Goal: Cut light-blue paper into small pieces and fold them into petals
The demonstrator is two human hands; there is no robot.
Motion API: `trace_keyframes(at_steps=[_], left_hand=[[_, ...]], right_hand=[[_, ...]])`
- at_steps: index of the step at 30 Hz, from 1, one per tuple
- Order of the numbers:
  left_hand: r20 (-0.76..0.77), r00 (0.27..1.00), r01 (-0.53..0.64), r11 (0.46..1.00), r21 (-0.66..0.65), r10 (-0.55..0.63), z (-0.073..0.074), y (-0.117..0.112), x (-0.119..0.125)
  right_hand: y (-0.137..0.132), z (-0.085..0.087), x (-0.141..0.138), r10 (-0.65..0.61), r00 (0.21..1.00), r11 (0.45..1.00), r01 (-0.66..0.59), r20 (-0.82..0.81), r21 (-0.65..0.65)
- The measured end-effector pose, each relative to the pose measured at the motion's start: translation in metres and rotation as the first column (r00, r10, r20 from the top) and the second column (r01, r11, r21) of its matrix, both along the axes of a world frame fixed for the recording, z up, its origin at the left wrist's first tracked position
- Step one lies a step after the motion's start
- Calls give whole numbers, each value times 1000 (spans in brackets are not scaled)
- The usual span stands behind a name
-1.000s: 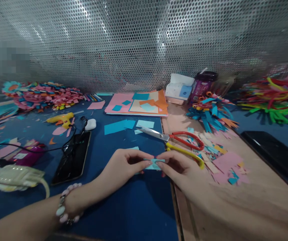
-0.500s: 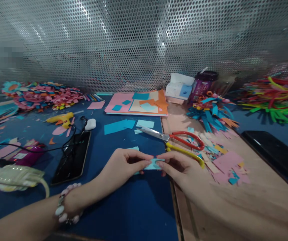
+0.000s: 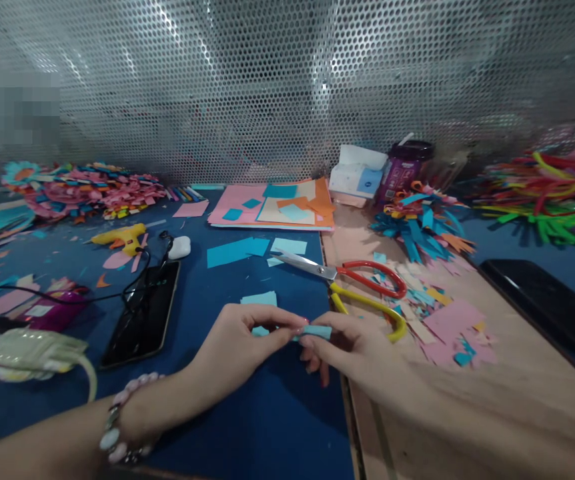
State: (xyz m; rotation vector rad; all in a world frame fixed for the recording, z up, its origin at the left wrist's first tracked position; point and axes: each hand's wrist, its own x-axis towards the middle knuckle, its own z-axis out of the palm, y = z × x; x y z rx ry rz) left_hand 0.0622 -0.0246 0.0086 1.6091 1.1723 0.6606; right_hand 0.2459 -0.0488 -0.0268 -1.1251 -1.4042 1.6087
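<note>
A narrow light-blue paper strip [image 3: 318,331] is pinched between both hands, above the blue tabletop. My left hand [image 3: 252,337] grips its left end with thumb and forefinger. At the other end, the thumb and forefinger of my right hand [image 3: 350,343] close on the paper, the other fingers curled below. Behind my left hand lies a light-blue paper piece [image 3: 259,298], partly covered by the hand. Scissors [image 3: 326,272] with one red and one yellow handle rest open just beyond my right hand.
Paper scraps [image 3: 447,323] lie on the cardboard at right. Coloured sheets [image 3: 227,200] are stacked at the back. To the left are a black phone [image 3: 145,320], a yellow glue gun [image 3: 122,237] and cables. A dark phone [image 3: 537,307] lies far right. A perforated metal panel [image 3: 267,87] stands behind.
The light-blue paper, broader before, now shows as a narrow strip. My right hand has shifted slightly, its lower fingers now visible underneath. More of the paper behind my left hand shows.
</note>
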Motion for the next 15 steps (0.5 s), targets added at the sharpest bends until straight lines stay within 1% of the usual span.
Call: trace_keyframes(at_steps=[5, 11, 15], left_hand=[[-32, 999, -2, 1000, 22, 3, 1, 1, -2], [-2, 1000, -22, 999, 30, 22, 0, 4, -3], [-12, 1000, -24, 999, 29, 24, 1, 4, -3]], right_hand=[[1, 0, -1, -3, 1000, 1000, 3, -4, 11], [3, 8, -1, -6, 1000, 997, 4, -25, -77], [4, 8, 0, -26, 999, 990, 21, -37, -140]])
